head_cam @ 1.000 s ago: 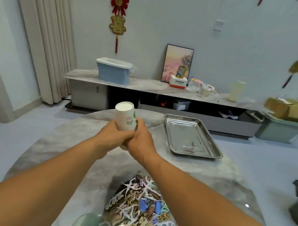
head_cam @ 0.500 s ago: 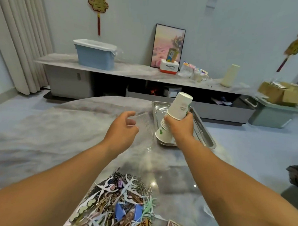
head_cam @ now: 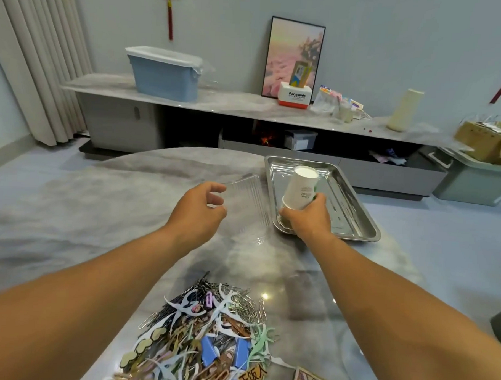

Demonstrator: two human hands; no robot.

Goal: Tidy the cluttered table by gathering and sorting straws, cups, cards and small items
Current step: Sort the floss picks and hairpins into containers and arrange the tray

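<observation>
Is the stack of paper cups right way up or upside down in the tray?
Upside down, slightly tilted. The cup stack shows its closed white base on top, rims down in the steel tray, gripped low by the right hand.

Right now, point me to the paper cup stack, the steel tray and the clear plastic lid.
paper cup stack (head_cam: 300, 189): head view, on the side wall of the outer inverted cup.
steel tray (head_cam: 355, 206): head view, on the bare floor right of the cups.
clear plastic lid (head_cam: 247, 201): head view, on its ribbed middle.
</observation>
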